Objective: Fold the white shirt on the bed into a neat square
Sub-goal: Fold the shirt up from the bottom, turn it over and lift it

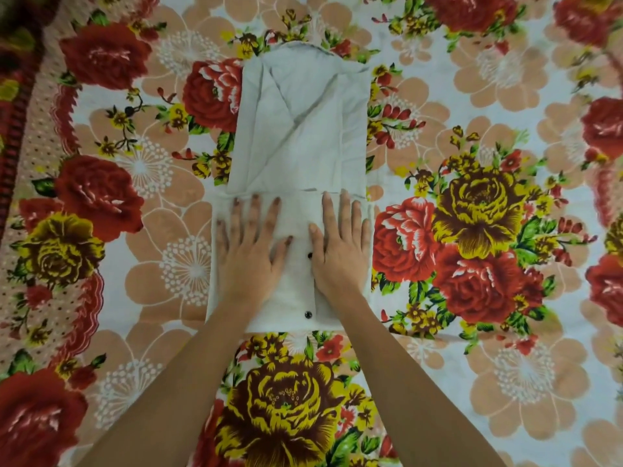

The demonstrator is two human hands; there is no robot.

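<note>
The white shirt (pixel 303 129) lies on the bed as a long narrow strip, its sides and sleeves folded inward. Its near end is turned up over the strip, forming a thicker band with two dark buttons showing. My left hand (pixel 249 244) presses flat on the left half of that band, fingers spread. My right hand (pixel 338 241) lies flat on the right half, fingers together and pointing away from me. Neither hand grips the cloth.
A floral bedsheet (pixel 472 214) with red and yellow roses covers the bed all around the shirt. A dark red patterned border (pixel 17 112) runs along the far left edge.
</note>
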